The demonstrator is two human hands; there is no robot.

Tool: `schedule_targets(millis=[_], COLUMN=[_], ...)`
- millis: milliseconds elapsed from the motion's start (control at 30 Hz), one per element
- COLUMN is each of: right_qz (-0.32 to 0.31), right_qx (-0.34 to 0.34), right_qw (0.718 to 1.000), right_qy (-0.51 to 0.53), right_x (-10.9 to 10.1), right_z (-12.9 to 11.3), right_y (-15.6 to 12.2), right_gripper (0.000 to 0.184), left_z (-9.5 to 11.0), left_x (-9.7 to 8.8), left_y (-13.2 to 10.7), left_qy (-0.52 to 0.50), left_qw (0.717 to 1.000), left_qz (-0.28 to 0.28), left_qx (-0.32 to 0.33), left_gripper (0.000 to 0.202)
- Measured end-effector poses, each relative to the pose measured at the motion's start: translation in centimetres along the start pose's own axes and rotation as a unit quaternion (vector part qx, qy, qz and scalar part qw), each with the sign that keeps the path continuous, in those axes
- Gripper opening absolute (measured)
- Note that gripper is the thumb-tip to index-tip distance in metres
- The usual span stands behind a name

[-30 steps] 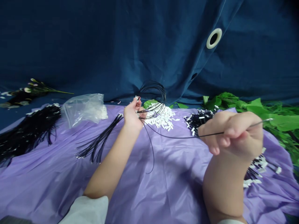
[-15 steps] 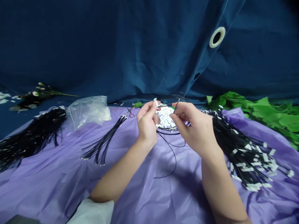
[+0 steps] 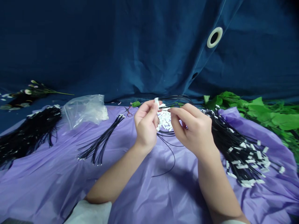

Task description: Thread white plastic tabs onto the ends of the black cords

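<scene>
My left hand [image 3: 146,124] pinches a small white connector [image 3: 156,101] between thumb and forefinger, its top edge showing above the fingertips. Facing it, my right hand [image 3: 193,126] is closed in a pinch on a thin black wire [image 3: 165,109], whose end points left toward the connector. Whether the wire end touches the connector I cannot tell. Behind the hands lies a pile of white connectors [image 3: 165,119], partly covered by them. More black wires arc around that pile, and one loose wire [image 3: 174,158] curls down over the purple cloth [image 3: 149,199].
Left stand a clear plastic bag [image 3: 81,110], red-handled scissors [image 3: 128,112], a small wire bundle [image 3: 105,138] and a larger black bundle [image 3: 30,133]. Right lie many wires with white connectors [image 3: 243,152] and green leaves [image 3: 263,112]. A blue curtain [image 3: 93,46] hangs behind.
My right hand has turned and moved closer to my left; the wire it pinches, upright before, now lies nearly level toward the connector. The view has shifted slightly.
</scene>
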State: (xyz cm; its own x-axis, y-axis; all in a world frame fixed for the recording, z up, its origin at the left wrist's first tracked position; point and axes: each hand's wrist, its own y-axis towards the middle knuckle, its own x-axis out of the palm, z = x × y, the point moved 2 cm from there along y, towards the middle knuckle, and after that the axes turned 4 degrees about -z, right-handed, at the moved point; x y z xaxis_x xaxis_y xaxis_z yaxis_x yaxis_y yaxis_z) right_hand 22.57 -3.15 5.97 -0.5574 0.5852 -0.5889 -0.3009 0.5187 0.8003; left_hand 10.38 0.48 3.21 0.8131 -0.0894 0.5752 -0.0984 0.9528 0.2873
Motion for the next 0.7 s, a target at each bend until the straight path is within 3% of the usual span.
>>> schedule_targets(millis=[333,533,700], right_qz=[-0.008,0.043,0.049], right_qx=[0.006,-0.02,-0.03], right_qw=[1.0,0.997,0.998], right_qy=[-0.013,-0.055,-0.022], right_x=[-0.35,-0.64,-0.61], right_z=[-0.07,-0.35,-0.38], right_y=[-0.01,-0.15,-0.17], right_gripper=[0.02,0.017,0.008], left_z=[-0.15,0.09,0.25], left_x=[0.06,0.19,0.23], left_y=[-0.09,-0.08,-0.14], left_qy=[-0.005,0.006,0.014], left_qw=[1.0,1.0,1.0], left_qz=[-0.005,-0.014,-0.014], left_qx=[-0.004,0.003,0.001], left_gripper=[0.015,0.014,0.013])
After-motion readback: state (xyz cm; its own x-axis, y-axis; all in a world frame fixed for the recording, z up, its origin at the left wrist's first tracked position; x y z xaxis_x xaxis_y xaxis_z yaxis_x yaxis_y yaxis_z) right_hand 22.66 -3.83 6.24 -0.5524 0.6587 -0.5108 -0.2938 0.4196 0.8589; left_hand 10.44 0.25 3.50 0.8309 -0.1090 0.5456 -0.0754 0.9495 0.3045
